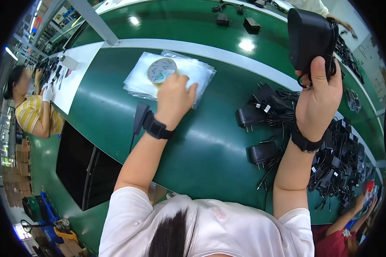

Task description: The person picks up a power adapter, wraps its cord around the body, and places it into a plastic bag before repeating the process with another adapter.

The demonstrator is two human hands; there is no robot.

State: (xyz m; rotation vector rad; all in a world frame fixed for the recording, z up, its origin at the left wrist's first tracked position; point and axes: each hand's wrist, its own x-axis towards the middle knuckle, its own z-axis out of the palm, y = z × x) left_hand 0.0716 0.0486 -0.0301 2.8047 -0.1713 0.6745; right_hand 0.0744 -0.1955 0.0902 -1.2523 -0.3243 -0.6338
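Observation:
My right hand (318, 96) is raised at the upper right, its fingers closed around a black power adapter (306, 38) and its bundled black cable (331, 43). My left hand (173, 97) is over a stack of clear plastic bags (137, 77), next to a roll of tape (161, 70) lying on them. The left thumb stands apart from the curled fingers, whose tips are partly hidden; nothing shows in their grasp. Below my right wrist, several black adapters (263, 152) with plug pins and coiled cables lie on the green table (201, 150).
A large pile of adapters and cables (336, 158) lies at the right. Beyond a white ledge (180, 44), more adapters (252, 25) rest on a green surface. A person in yellow stripes (34, 111) works at the left; a person in red (334, 242) is at the lower right.

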